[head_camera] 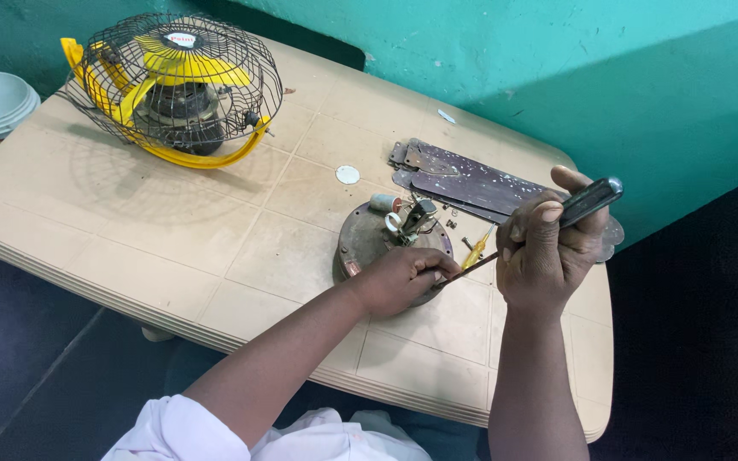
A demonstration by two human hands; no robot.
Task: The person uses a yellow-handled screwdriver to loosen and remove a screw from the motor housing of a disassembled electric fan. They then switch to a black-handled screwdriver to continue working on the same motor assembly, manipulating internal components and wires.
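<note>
Fan motor on the counter, screwdriver in hand

My right hand has a closed grip on the screwdriver. My left hand rests on the round motor, fingers pinching the shaft near its tip. Fan blades lie just behind; a yellow caged fan sits well apart.

Left hand lies palm-down, fingers curled; right hand is raised in a closed fist.

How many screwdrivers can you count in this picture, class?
2: a dark-handled screwdriver gripped in the right hand, and a yellow-handled screwdriver lying on the table beside it. Others may be hidden.
</note>
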